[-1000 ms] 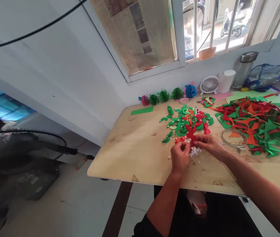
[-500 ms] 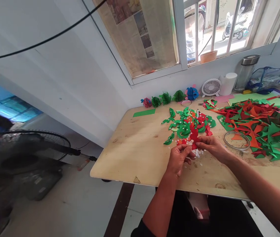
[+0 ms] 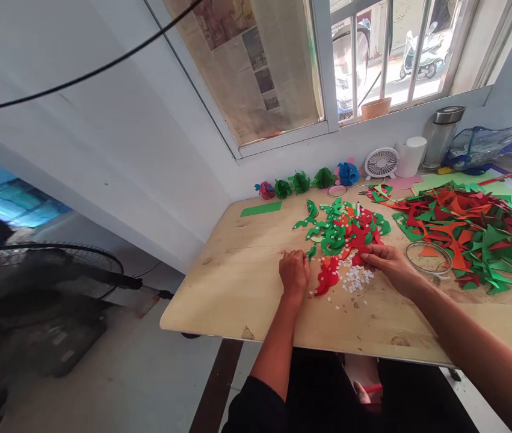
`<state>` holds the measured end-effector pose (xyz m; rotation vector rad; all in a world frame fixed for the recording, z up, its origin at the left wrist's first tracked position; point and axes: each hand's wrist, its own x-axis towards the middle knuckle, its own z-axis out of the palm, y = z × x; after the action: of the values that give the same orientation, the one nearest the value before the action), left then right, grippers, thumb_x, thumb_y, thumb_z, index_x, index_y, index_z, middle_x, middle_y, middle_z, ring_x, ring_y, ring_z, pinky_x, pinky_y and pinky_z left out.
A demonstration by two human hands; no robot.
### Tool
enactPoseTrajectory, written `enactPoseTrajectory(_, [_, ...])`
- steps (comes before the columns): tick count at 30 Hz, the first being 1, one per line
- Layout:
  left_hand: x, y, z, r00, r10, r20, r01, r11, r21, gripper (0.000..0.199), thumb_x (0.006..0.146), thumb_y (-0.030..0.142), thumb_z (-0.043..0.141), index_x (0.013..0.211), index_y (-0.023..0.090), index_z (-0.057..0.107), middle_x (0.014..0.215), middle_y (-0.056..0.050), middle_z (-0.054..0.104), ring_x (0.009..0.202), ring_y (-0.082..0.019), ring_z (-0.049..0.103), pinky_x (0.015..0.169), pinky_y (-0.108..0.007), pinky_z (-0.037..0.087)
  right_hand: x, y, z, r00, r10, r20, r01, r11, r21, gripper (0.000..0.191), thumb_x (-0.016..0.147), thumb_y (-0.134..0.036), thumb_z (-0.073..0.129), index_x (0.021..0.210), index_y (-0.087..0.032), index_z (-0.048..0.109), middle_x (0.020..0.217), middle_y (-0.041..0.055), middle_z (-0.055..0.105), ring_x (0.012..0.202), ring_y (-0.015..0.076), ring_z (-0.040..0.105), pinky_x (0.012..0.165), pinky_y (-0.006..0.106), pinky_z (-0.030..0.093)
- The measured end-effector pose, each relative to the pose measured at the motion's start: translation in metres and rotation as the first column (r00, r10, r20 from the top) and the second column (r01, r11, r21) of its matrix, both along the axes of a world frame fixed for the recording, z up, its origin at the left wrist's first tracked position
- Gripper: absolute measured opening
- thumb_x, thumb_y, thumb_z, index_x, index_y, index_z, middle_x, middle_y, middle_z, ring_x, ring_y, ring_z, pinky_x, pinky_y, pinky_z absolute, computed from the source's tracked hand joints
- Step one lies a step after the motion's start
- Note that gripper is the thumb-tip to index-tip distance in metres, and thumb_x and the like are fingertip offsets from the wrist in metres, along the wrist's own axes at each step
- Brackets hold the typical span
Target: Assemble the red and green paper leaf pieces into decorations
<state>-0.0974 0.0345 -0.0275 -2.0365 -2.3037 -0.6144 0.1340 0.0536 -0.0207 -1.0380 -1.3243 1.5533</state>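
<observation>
My right hand (image 3: pixel 387 263) pinches a red paper cutout (image 3: pixel 358 257) by its edge, just above the wood. My left hand (image 3: pixel 295 273) rests on the table with its fingers curled closed, close against a green paper cutout (image 3: pixel 311 251); whether anything is between those fingers is hidden. Between the hands lie another red cutout (image 3: pixel 326 276) dotted with white squares and a scatter of small white paper bits (image 3: pixel 355 278). Behind them is a heap of green, orange and red cutouts (image 3: pixel 334 231), many bearing white squares.
Coloured paper scraps (image 3: pixel 467 231) pile up on the right beside a metal ring (image 3: pixel 428 257). Along the wall stand folded paper figures (image 3: pixel 299 181), a small white fan (image 3: pixel 381 163), a white cylinder (image 3: pixel 413 156) and a glass bottle (image 3: pixel 441 138). A green strip (image 3: pixel 261 208) lies at the back left.
My left hand has left the red cutout and moved left to the green one, uncovering the white bits and a dotted red cutout. My right hand keeps its red cutout, nearly in place.
</observation>
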Motion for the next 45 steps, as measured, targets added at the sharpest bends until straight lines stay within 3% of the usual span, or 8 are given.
enactPoseTrajectory(6, [-0.003,-0.014,0.001,0.995,0.102,-0.004,-0.102,0.994,0.032,0.019,0.078,0.013,0.05,0.091,0.019,0.064,0.093,-0.007,0.066,0.095,-0.023,0.056,0.081,-0.035,0.04,0.0,0.002,-0.001,0.999,-0.034,-0.008,0.033,0.999,-0.04,0.034,0.062,-0.05,0.072,0.065,-0.017,0.063,0.059,0.0001,0.061,0.054,0.011,0.048,0.052,0.025,0.034])
enactPoseTrajectory(12, [0.024,-0.029,0.001,0.944,-0.195,0.267,0.179,0.98,0.083,0.008,0.074,0.025,0.062,0.08,0.02,0.064,0.084,-0.005,0.066,0.087,-0.021,0.058,0.08,-0.033,0.041,-0.002,0.0,0.002,1.0,-0.018,0.018,0.018,1.0,-0.011,0.036,0.062,-0.052,0.07,0.066,-0.017,0.062,0.059,0.0001,0.06,0.053,0.0108,0.047,0.052,0.025,0.034])
enactPoseTrajectory(15, [0.035,-0.029,0.003,0.942,-0.236,0.237,0.227,0.972,0.067,0.012,0.071,0.028,0.066,0.08,0.021,0.062,0.083,-0.005,0.065,0.084,-0.022,0.057,0.078,-0.034,0.041,-0.003,0.0,0.001,1.0,0.011,0.018,-0.011,1.0,0.006,0.034,0.065,-0.051,0.069,0.065,-0.017,0.062,0.056,-0.0004,0.058,0.052,0.0106,0.046,0.051,0.025,0.032])
enactPoseTrajectory(22, [0.048,-0.02,0.002,0.985,-0.165,0.053,0.165,0.986,0.019,0.006,0.072,0.014,0.056,0.073,0.019,0.059,0.08,-0.008,0.063,0.086,-0.025,0.056,0.075,-0.036,0.041,-0.002,0.002,-0.001,0.999,0.03,0.043,-0.031,0.999,0.022,0.031,0.067,-0.047,0.068,0.067,-0.017,0.064,0.056,-0.0006,0.058,0.051,0.0102,0.045,0.049,0.025,0.03])
enactPoseTrajectory(29, [0.042,-0.025,0.0,0.941,-0.073,0.329,0.031,0.991,0.129,0.015,0.078,0.021,0.051,0.065,0.019,0.058,0.073,-0.005,0.064,0.078,-0.019,0.058,0.074,-0.03,0.042,-0.003,-0.002,0.002,0.994,0.064,-0.085,-0.07,0.996,-0.063,0.026,0.067,-0.041,0.072,0.067,-0.016,0.063,0.061,-0.0004,0.061,0.053,0.0087,0.047,0.052,0.023,0.034])
enactPoseTrajectory(32, [0.039,-0.03,0.0,0.843,-0.057,0.535,-0.026,0.989,0.147,0.018,0.079,0.027,0.051,0.065,0.02,0.06,0.071,-0.003,0.065,0.073,-0.017,0.059,0.069,-0.027,0.042,-0.002,-0.005,0.006,0.962,0.09,-0.258,-0.134,0.978,-0.16,0.022,0.067,-0.036,0.073,0.071,-0.017,0.063,0.067,0.0002,0.063,0.058,0.0096,0.051,0.057,0.024,0.039])
enactPoseTrajectory(38, [0.042,-0.038,0.002,0.539,-0.063,0.84,-0.09,0.987,0.132,0.018,0.074,0.036,0.058,0.072,0.018,0.06,0.069,-0.001,0.064,0.059,-0.012,0.057,0.058,-0.023,0.044,0.001,-0.01,0.009,0.862,0.116,-0.494,-0.234,0.955,-0.184,0.013,0.069,-0.029,0.072,0.074,-0.02,0.064,0.069,-0.0003,0.061,0.063,0.0098,0.053,0.061,0.024,0.042])
enactPoseTrajectory(45, [0.064,-0.045,0.027,-0.06,-0.017,0.998,-0.02,1.0,0.016,0.033,0.061,0.037,0.069,0.069,0.018,0.043,0.075,-0.004,0.068,0.063,-0.017,0.066,0.059,-0.027,0.049,0.004,-0.013,0.01,0.885,0.126,-0.448,-0.218,0.963,-0.16,0.019,0.067,-0.036,0.071,0.076,-0.022,0.062,0.07,0.0012,0.058,0.065,0.0141,0.053,0.066,0.031,0.044])
